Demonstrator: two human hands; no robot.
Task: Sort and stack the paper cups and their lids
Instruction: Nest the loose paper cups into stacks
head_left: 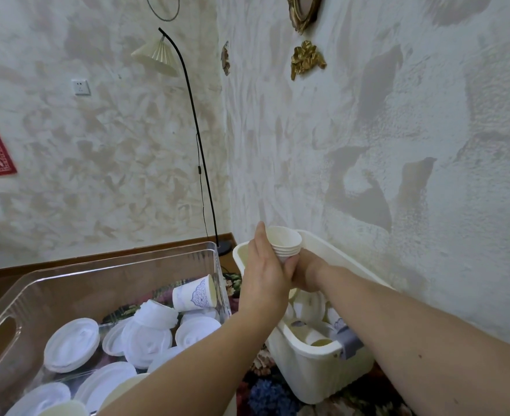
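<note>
A stack of several nested white paper cups [285, 243] is held upright above the cream bin [317, 364]. My left hand [265, 274] lies against the stack's left side with the thumb up along the rim. My right hand [303, 273] grips the stack from below, mostly hidden behind the left hand. The clear plastic bin [103, 265] at left holds several white lids [72, 343] and a patterned paper cup [193, 295] lying on its side. Inside the cream bin lie more cups [314, 334].
A textured wall runs close along the right, behind the cream bin. A black floor lamp [199, 145] stands in the corner behind the bins. Both bins sit on a floral cloth [265, 391]. A grey object [348, 340] hangs on the cream bin's near rim.
</note>
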